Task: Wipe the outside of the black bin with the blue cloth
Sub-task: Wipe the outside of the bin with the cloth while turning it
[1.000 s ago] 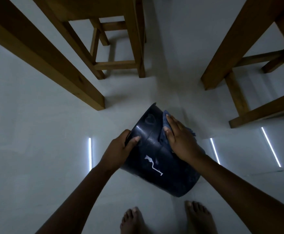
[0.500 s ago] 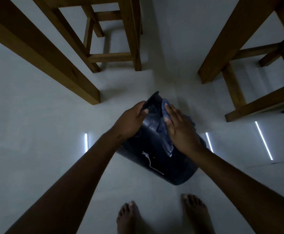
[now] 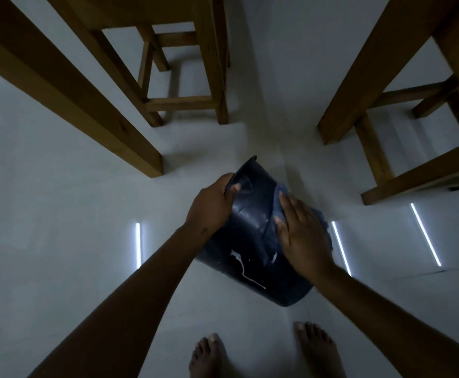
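The black bin (image 3: 253, 238) is tilted over the pale floor at the centre of the view, its rim pointing away from me and a white streak on its near side. My left hand (image 3: 212, 207) grips the rim at the bin's upper left. My right hand (image 3: 302, 233) lies flat on the blue cloth (image 3: 276, 211), pressing it against the bin's right outer wall. Most of the cloth is hidden under the palm; a fold shows by my fingers and a bit at the far right edge.
Wooden table legs (image 3: 86, 105) and a wooden stool (image 3: 184, 77) stand ahead to the left. More wooden furniture legs (image 3: 364, 85) stand to the right. My bare feet (image 3: 264, 353) are just below the bin. Bright light strips reflect on the floor (image 3: 59, 214) on either side.
My left hand has shifted from the bin's side wall up to its rim. The bin has turned slightly, and my right hand with the cloth has slid across to the right side.
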The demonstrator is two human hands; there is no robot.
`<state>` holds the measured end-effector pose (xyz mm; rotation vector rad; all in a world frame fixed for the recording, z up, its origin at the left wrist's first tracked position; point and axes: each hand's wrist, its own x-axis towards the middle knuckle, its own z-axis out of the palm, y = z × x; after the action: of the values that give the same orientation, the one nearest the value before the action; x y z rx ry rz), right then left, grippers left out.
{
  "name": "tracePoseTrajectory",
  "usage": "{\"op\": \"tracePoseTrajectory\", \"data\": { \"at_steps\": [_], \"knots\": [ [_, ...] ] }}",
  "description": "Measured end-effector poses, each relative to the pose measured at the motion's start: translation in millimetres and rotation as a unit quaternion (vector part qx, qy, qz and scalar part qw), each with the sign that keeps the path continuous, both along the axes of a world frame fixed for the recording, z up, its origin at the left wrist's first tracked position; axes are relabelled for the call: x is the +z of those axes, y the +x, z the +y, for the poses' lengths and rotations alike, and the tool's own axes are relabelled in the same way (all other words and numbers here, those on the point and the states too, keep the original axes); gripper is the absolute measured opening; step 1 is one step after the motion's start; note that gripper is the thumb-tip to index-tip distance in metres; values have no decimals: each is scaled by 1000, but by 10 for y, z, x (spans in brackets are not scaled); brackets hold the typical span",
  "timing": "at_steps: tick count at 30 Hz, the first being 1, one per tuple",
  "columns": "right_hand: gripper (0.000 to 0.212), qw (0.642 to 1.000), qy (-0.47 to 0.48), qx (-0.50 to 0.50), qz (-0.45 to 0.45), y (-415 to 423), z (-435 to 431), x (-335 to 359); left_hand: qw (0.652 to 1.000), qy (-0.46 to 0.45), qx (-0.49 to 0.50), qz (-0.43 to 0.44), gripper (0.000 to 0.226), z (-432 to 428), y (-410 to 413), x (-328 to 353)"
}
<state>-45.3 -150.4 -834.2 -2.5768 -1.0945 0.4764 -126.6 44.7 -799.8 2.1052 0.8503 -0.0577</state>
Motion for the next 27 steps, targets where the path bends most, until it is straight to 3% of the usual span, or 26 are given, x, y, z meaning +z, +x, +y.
{"op": "tracePoseTrajectory", "data": {
  "at_steps": [6,12,16,19,24,27],
  "knots": [
    [67,992,-15,107,-58,-299,33,51,1000,1,18,-10,27,4,22,-18],
    [70,999,11,-11,43,158,231,-26,1000,-1,10,-5,27,4,10,-1],
    [73,993,-67,81,-51,-352,-172,22,1000,-2,13,-8,27,5,-9,1],
    [75,985,-56,140,-82,-399,-143,3,1000,0,18,-17,26,8,52,4],
    [68,996,-5,90,-1,-21,137,13,1000,6,6,-2,30,-8,145,81],
    [70,997,17,79,9,-11,116,19,998,-65,4,-7,29,-2,-32,207]
  ]
}}
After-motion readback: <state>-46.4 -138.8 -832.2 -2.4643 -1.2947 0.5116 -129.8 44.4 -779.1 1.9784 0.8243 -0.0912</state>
